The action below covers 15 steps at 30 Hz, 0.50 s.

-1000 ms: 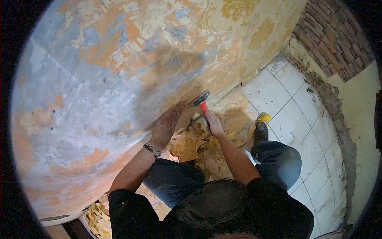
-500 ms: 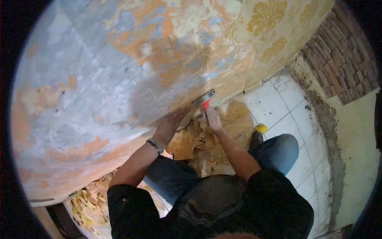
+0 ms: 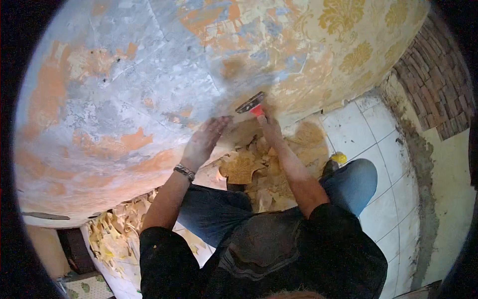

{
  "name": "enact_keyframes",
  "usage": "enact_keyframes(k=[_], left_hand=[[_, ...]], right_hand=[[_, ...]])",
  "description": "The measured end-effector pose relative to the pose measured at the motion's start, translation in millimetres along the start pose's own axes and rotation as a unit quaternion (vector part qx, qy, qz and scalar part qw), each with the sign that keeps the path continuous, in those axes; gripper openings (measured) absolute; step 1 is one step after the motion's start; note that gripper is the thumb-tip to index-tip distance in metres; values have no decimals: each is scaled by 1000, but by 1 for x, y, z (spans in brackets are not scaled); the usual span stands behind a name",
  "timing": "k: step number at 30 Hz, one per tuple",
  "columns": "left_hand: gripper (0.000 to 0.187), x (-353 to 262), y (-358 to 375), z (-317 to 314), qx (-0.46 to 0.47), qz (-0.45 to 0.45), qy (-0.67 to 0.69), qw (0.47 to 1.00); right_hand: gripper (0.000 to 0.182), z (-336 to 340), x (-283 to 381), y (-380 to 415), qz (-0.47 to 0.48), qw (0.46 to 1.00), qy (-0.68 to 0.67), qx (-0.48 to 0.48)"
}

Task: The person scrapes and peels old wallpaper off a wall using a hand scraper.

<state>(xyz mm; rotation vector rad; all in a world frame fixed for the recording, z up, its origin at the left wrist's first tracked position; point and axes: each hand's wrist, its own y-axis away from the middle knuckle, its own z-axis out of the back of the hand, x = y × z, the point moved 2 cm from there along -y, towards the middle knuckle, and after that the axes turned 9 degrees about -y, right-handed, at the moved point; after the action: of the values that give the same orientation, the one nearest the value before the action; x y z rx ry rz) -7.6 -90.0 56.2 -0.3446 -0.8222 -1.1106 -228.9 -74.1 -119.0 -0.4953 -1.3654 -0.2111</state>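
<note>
My right hand (image 3: 269, 127) is wrapped round the red handle of a scraper (image 3: 250, 103), whose wide metal blade lies at the wall surface. The wall (image 3: 149, 94) shows patches of grey, orange and cream, with gold-patterned wallpaper (image 3: 343, 20) at its upper right. To the left of the scraper, my left hand (image 3: 203, 141) is held against or close to the wall with its fingers stretched out, holding nothing. A metal bracelet (image 3: 184, 172) circles the left wrist.
Torn wallpaper pieces (image 3: 241, 168) cover the floor between my knees, and more scraps (image 3: 119, 229) lie at the lower left. White floor tiles (image 3: 348, 130) extend to the right, with a yellow object (image 3: 339, 157) by my foot. Brick-pattern covering (image 3: 438, 70) is at the upper right.
The scraper and my right hand have moved up in the view. My left hand has also shifted up and left, away from the scraper, and the view has tilted slightly.
</note>
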Motion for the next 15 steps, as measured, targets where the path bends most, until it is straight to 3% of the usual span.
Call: enact_keyframes(k=[1,3,4,5,6,7,9,11,13,14,15], left_hand=[[60,4,11,-4,2,-4,-5,1000],[60,23,40,-15,-35,192,67,979],[60,26,45,-18,-31,192,62,979],[62,29,52,-18,-58,249,38,966],[65,29,58,-20,-83,304,16,949],[65,26,59,-25,-79,304,19,949],[67,26,53,-33,-141,311,-11,940],[69,30,59,-36,-123,295,-9,948],[70,30,59,-41,-107,275,-9,955],[74,27,54,-42,-140,282,-43,948],[78,24,52,-43,-171,292,-77,938]], right_hand=[[48,9,-35,5,-1,1000,-6,-4],[46,27,-75,5,37,991,-115,62],[37,43,-23,11,-4,999,22,46],[37,30,-19,10,-5,999,17,49],[35,14,-12,11,78,990,108,54],[33,4,-7,13,161,965,199,58],[31,4,11,7,167,957,232,47],[29,20,24,6,167,951,259,31],[39,51,21,7,157,890,407,132],[40,55,32,5,81,958,265,66],[40,42,28,7,82,959,263,68]])
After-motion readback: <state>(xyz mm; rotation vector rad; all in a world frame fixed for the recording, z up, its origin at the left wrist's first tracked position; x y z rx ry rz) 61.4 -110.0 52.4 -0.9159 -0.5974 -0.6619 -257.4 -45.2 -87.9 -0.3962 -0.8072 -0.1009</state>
